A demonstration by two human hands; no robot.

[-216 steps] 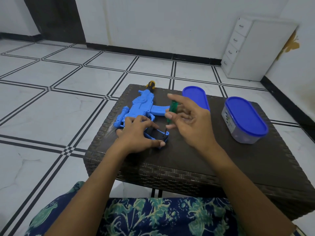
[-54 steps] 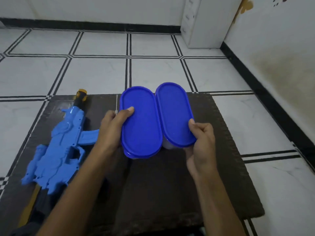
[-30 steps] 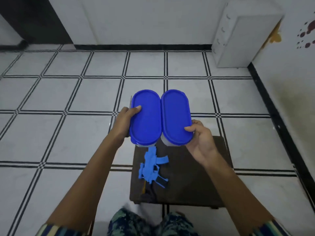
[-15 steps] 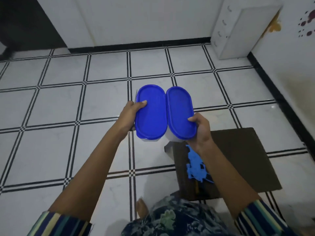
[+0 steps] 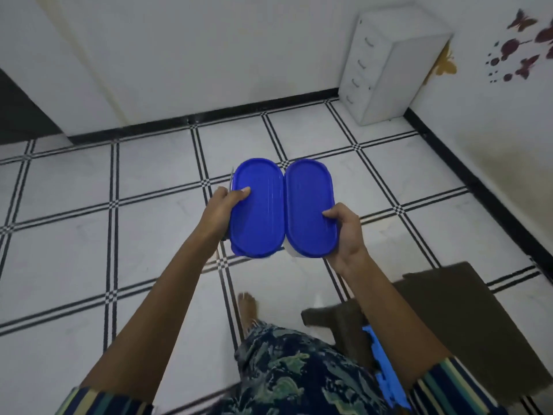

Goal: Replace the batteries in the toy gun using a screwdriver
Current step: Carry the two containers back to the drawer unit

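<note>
Two oval containers held out over the floor, side by side, long edges touching: left container (image 5: pixel 257 214) and right container (image 5: pixel 308 205), each with a smooth, glossy blue plastic lid with rounded ends over a pale, see-through body just visible at the near end. Left grip (image 5: pixel 223 209) closed round the outer side of the left container, thumb flat on the lid, other fingers hidden beneath. Right grip (image 5: pixel 345 232) closed round the outer near edge of the right container, thumb tip pressed on the lid, fingers curled underneath. Beside the left thumb, a thin grey rod (image 5: pixel 232 181) sticking up along the lid's far-left edge, too slim and blurred to name. Toy gun (image 5: pixel 392 390), bright blue moulded plastic, at the lower right on the dark brown woven table (image 5: pixel 463 310), partly hidden behind the right forearm, well apart from both grips. Below, a floor (image 5: pixel 149 235) of glossy white square tiles with black double lines and small checkered crossings. Against the far wall, a white boxy drawer unit (image 5: pixel 386 64) with small handles; on the right wall, dark red butterfly stickers (image 5: pixel 520 55). Near the bottom, a bare foot (image 5: pixel 248 307), dark leafy-print cloth (image 5: pixel 293 369) and striped sleeve cuffs.
</note>
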